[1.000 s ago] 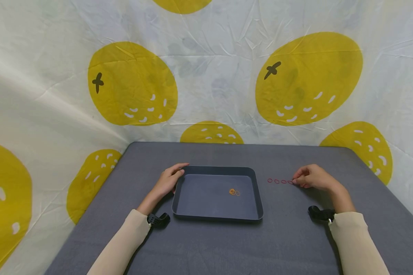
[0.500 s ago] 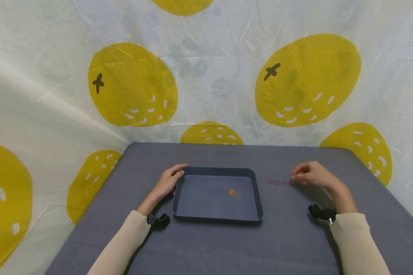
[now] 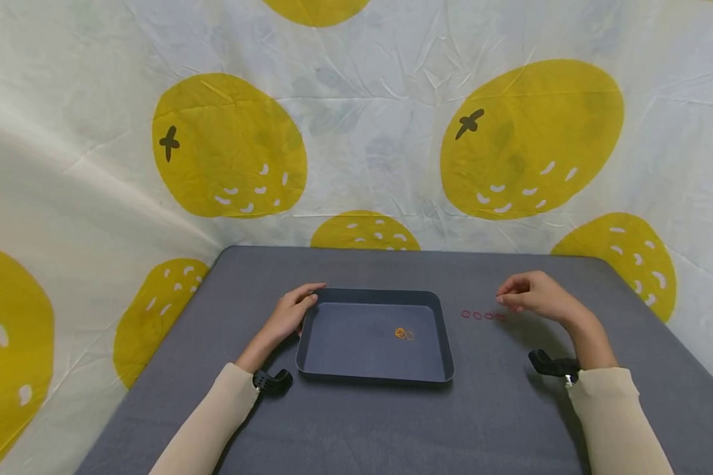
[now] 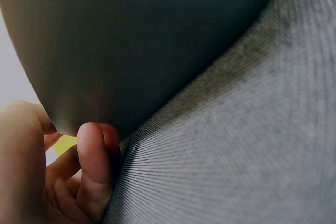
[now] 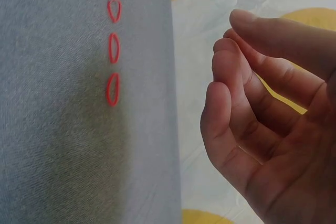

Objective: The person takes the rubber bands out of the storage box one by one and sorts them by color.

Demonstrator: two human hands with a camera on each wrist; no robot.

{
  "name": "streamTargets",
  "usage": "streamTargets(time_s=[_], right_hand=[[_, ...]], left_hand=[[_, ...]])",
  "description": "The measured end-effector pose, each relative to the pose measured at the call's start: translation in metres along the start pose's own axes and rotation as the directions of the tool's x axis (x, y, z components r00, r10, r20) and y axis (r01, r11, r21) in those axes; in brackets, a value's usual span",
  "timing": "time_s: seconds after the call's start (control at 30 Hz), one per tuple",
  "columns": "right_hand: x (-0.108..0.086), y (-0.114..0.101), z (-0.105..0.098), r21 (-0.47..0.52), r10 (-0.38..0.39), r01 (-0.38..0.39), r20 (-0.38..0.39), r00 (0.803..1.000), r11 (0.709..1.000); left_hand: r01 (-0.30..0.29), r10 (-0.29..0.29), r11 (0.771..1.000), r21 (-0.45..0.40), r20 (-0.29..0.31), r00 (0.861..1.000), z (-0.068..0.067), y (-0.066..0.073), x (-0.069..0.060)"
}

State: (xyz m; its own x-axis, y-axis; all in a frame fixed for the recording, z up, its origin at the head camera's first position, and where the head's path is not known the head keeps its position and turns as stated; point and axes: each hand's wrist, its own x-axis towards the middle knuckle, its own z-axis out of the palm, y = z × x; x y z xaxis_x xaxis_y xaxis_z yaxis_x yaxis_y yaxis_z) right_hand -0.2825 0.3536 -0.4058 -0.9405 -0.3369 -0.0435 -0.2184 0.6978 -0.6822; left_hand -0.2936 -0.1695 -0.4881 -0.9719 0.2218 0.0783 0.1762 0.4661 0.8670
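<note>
Right fingers [image 5: 216, 103] lifted from thin red rings [image 5: 118, 49].

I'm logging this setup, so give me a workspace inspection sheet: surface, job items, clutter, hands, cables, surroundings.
Surface: gray cloth-covered table.
Job items: dark tray holding orange rings; four red rings in a row to its right.
Clutter: nothing seen.
Hands: left hand grips the tray's edge; right hand hovers near the row's right end, whether holding anything unclear.
Cables: nothing seen.
Surroundings: white sheet with yellow print behind.
</note>
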Motion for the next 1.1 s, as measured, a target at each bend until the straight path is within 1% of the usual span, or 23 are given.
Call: streamTargets(time_s=[0.27, 0.57, 0.83, 1.1], right_hand=[[0.002, -0.007, 0.004, -0.021, -0.031, 0.030, -0.004, 1.000, 0.999], [0.003, -0.020, 0.008, -0.034, -0.059, 0.058, -0.010, 0.998, 0.998], [0.002, -0.029, 0.009, -0.024, -0.093, 0.094, 0.005, 0.996, 0.995], [0.005, -0.044, 0.010, -0.055, -0.106, 0.107, 0.010, 0.994, 0.993]], left_hand=[[-0.002, 0.002, 1.000, -0.004, 0.001, 1.000, 0.000, 0.000, -0.001], [0.004, -0.004, 1.000, -0.002, -0.001, 1.000, 0.000, 0.000, -0.001], [0.000, 0.000, 1.000, -0.005, 0.008, 1.000, 0.000, 0.001, -0.001], [0.013, -0.013, 1.000, -0.007, 0.005, 1.000, 0.000, 0.002, -0.001]])
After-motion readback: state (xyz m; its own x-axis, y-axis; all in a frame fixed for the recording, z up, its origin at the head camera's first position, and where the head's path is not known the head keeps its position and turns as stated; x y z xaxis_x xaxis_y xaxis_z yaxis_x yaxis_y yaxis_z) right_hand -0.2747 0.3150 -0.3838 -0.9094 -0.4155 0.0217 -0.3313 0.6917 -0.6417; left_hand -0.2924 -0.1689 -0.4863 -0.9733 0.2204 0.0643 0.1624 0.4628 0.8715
